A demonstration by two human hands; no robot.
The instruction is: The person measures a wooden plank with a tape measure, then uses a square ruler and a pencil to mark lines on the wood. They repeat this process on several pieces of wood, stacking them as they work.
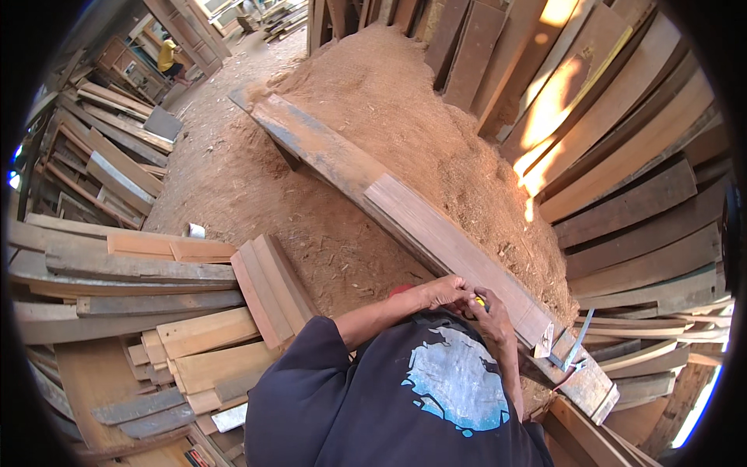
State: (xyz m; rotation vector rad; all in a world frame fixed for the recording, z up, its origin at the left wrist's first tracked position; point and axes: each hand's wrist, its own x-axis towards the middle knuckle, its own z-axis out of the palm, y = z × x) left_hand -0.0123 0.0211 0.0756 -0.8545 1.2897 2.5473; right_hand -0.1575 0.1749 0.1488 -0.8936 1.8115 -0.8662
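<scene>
My right hand [495, 317] is closed around a small yellow and black tape measure [481, 301], close in front of my body. Against it, the fingers of my left hand [449, 291] are pinched together; what lies between them is too small to make out. Both hands are above the near edge of a long wooden bench. On the bench lies a reddish-brown plank [451, 237], running diagonally under and past my hands. Near its right end rests a blue metal try square [574, 342], beside a small pale wood piece [544, 340].
Beyond the bench [311, 140] rises a big sawdust heap [373, 70]. Boards [622, 148] lean along the right side. Stacked planks [148, 268] and offcuts [206, 342] lie at left. A person in a yellow top [167, 57] sits far back at the left.
</scene>
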